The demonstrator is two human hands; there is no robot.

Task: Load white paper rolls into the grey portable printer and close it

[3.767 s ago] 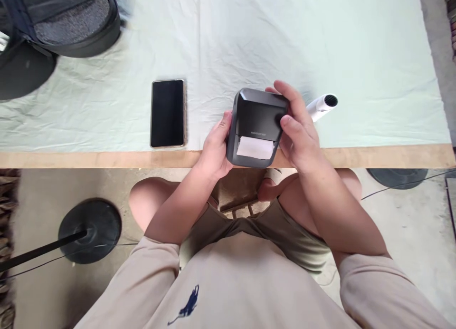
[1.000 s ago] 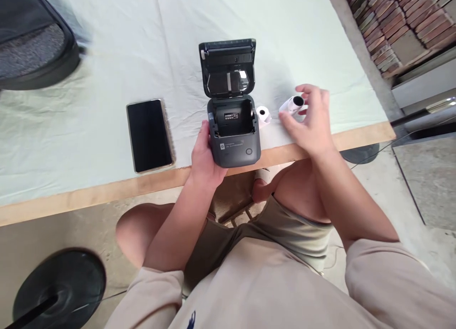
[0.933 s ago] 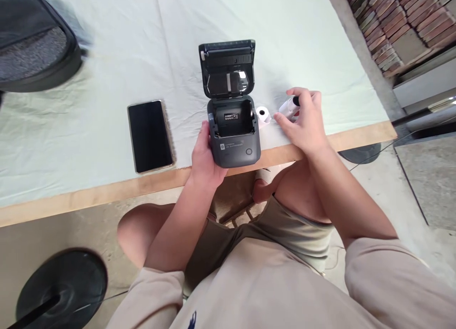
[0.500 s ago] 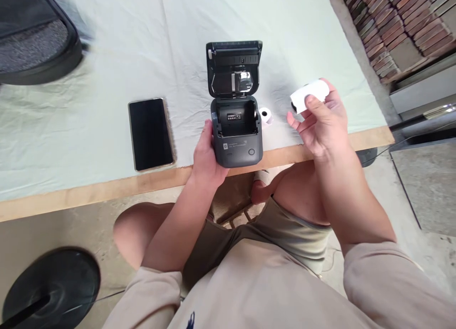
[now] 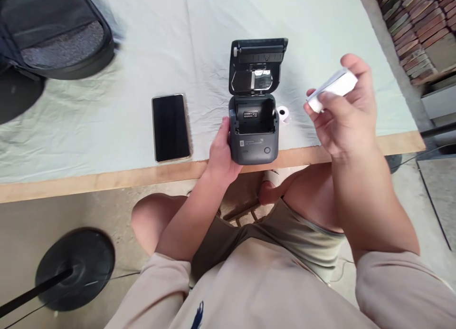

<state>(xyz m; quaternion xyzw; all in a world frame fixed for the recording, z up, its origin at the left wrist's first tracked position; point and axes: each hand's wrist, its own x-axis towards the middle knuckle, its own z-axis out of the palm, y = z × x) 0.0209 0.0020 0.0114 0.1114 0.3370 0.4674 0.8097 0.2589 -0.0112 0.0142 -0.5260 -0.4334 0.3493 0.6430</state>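
A dark grey printer [image 5: 254,146] stands with its lid [image 5: 257,67] raised, over the table's front edge; its paper bay shows bare. My left hand [image 5: 224,153] is closed round the printer's left side and underside. Off to the right, my right hand [image 5: 347,105] holds a white paper roll [image 5: 333,89] between thumb and fingers, above the cloth. A second white roll [image 5: 283,114] with a dark core rests on the cloth just right of the printer, between it and my right hand.
A tablet or phone [image 5: 171,128] with a dark screen lies left of the printer. Farther left is a black bag [image 5: 64,39]. The wooden table edge [image 5: 107,177] runs in front, and stacked bricks [image 5: 420,24] are at the upper right.
The roll in my right hand has turned, so its end no longer faces left as before. The view has shifted, with the table things now farther right. My left hand still holds the printer.
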